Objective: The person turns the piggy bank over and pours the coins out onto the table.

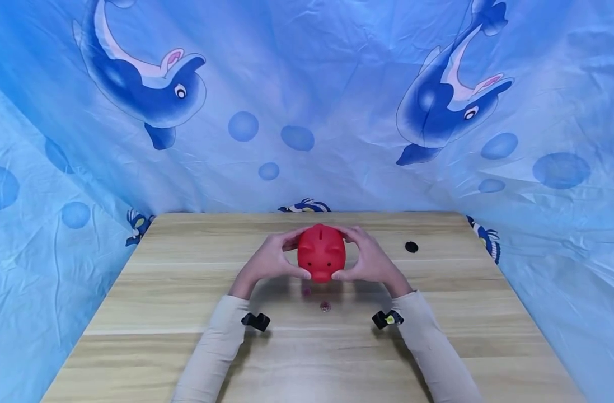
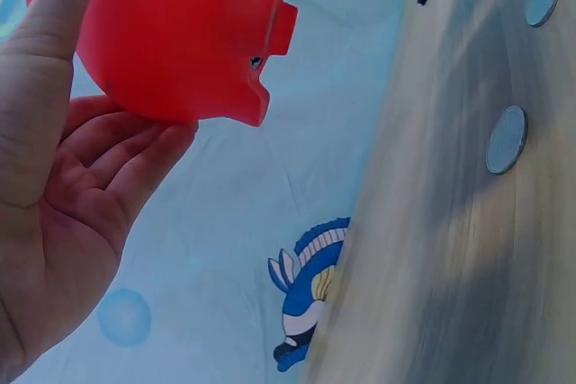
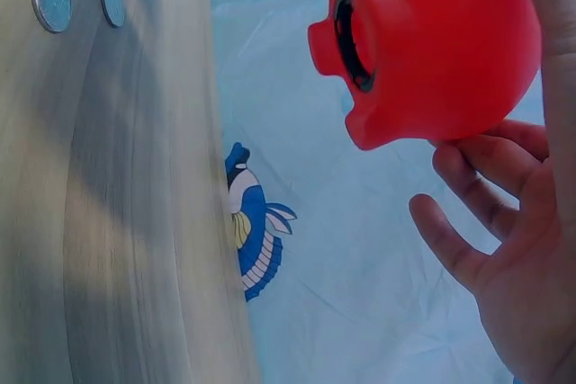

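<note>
A red pig-shaped piggy bank (image 1: 320, 253) is held up over the wooden table, its snout toward me and the coin slot on top. My left hand (image 1: 273, 258) grips its left side, thumb low near the snout, fingers behind. On the opposite side my right hand (image 1: 368, 260) holds it the same way. In the right wrist view, a black-rimmed round hole (image 3: 355, 40) shows in the piggy bank's underside between the stubby feet. Two silvery coins lie on the table below it, a nearer coin (image 1: 325, 307) and a farther coin (image 1: 306, 291).
A small black disc (image 1: 411, 247) lies on the wooden table (image 1: 186, 313) at the back right. Blue cloth (image 1: 337, 168) printed with dolphins and bubbles hangs behind and along both sides. Each forearm carries a black wrist camera, the left one (image 1: 256, 321) and the right one (image 1: 387, 319).
</note>
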Demonstrator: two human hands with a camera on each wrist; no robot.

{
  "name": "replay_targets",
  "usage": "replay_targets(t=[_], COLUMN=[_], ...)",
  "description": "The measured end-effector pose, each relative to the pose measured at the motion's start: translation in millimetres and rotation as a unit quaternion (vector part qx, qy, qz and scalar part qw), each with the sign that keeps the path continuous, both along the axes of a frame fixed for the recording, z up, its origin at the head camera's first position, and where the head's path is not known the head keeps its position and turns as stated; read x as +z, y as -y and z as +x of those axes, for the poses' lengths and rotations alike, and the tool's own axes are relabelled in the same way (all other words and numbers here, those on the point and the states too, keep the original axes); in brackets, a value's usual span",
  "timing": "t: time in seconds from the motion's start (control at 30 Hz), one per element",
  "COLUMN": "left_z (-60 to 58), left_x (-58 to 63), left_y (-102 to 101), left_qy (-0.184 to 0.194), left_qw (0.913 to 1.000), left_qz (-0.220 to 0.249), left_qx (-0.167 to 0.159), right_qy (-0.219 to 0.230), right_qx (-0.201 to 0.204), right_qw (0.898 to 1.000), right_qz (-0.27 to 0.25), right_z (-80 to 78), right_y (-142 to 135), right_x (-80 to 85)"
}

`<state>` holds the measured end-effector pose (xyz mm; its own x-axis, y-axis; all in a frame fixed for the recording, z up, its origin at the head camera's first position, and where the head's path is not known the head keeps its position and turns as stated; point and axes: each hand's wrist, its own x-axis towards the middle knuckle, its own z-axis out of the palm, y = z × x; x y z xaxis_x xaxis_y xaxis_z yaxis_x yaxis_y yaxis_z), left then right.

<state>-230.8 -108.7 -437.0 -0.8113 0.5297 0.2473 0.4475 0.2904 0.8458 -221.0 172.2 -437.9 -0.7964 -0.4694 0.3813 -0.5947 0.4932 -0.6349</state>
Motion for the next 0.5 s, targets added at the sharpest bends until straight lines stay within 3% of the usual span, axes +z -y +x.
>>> replay_targets(t=[0.13,0.27,0.43,0.5], left_z=[2.5,5.5,0.8,-0.6], left_x=[4.5,8.2,4.2,1.2], left_y=[-0.9,-4.4,-11.0,-11.5], left_qy=[0.012,0.062,0.123,0.125], left_qw=[0.9998,0.9973,0.9914,0.9912], left_qz=[0.014,0.035,0.03,0.023], left_qx=[0.008,0.021,0.033,0.037], right_qy=[-0.001,0.007,0.079,0.094], right_qx=[0.004,0.007,-0.015,-0.013], right_qw=[1.0,0.997,0.995,0.994], right_qz=[-0.028,-0.079,-0.061,-0.058], right_z=[0.1,-3.4,-14.9,-16.5], right_y=[-0.4,-0.6,3.1,4.2], right_x=[0.8,-4.2,-20.1,-23.2])
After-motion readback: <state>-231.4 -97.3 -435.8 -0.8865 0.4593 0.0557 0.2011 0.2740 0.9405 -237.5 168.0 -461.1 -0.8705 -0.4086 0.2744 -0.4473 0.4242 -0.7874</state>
